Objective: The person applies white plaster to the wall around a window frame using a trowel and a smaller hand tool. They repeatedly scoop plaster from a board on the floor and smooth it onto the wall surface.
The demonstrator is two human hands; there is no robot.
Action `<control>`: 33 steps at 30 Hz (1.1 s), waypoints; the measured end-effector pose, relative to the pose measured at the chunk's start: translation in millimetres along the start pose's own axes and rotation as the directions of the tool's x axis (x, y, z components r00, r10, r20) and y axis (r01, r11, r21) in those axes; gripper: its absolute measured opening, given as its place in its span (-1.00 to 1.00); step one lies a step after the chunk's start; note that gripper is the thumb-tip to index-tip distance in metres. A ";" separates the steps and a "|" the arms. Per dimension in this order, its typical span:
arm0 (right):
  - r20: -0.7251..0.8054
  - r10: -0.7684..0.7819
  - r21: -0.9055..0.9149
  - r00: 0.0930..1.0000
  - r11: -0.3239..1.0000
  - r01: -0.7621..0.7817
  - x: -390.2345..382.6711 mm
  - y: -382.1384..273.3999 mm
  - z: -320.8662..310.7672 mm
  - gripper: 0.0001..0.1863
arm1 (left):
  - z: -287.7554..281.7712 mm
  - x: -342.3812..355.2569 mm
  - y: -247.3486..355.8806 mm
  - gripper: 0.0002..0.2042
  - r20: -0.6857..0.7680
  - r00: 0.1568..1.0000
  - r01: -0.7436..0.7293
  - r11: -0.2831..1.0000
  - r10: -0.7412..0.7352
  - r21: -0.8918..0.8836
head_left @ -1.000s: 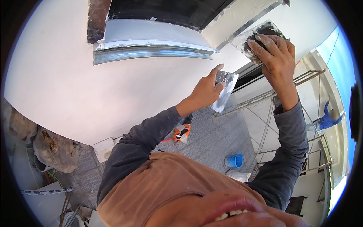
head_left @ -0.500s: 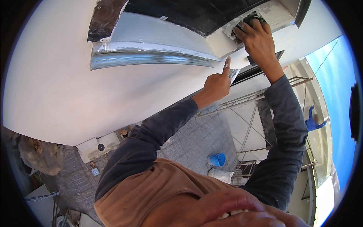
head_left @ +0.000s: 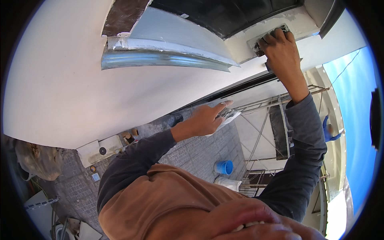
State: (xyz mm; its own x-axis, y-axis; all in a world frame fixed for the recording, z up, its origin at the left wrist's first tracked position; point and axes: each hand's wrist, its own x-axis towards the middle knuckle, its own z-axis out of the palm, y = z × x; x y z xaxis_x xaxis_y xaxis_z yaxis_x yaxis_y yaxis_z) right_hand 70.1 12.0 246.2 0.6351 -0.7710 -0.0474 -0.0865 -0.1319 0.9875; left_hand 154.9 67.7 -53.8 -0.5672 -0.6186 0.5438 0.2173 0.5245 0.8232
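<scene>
Through the head view I am gripping a flat, smeared plastering tool (head_left: 255, 47) with the right hand (head_left: 282, 52), fingers curling over its back, and it is lying against the pale window surround (head_left: 236, 46) beside the dark window panel (head_left: 224, 15). With the left hand (head_left: 203, 120) I am holding a white-smeared blade (head_left: 229, 113) lower down, well apart from that tool, while a blue bucket (head_left: 219, 167) is standing on the paved ground (head_left: 182, 160) farther below.
</scene>
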 end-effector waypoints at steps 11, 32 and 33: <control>-0.117 0.026 0.066 0.993 0.998 -0.019 1.1 -0.9 34.7 -0.45 | -81.4 -68.8 -29.1 -0.50 -0.260 0.961 -0.066 0.991 0.094 0.115; -0.125 0.108 0.252 0.986 0.965 -0.073 -28.8 -14.7 -49.7 -0.56 | -114.1 -77.9 -62.9 -0.57 -0.307 0.951 0.027 0.999 -0.035 -0.031; -0.109 0.144 0.277 0.984 0.955 -0.109 -41.3 -18.0 -61.5 -0.53 | -109.8 -74.8 -60.9 -0.57 -0.311 0.950 -0.033 0.993 -0.003 -0.112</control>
State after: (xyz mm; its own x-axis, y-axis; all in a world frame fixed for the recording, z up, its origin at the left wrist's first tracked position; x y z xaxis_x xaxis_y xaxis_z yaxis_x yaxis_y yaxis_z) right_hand 92.7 84.5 239.6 0.6960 -0.7093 0.1117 -0.3641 -0.2146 0.9063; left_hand 271.4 17.8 -126.7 -0.2925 -0.7717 0.5648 0.3232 0.4761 0.8179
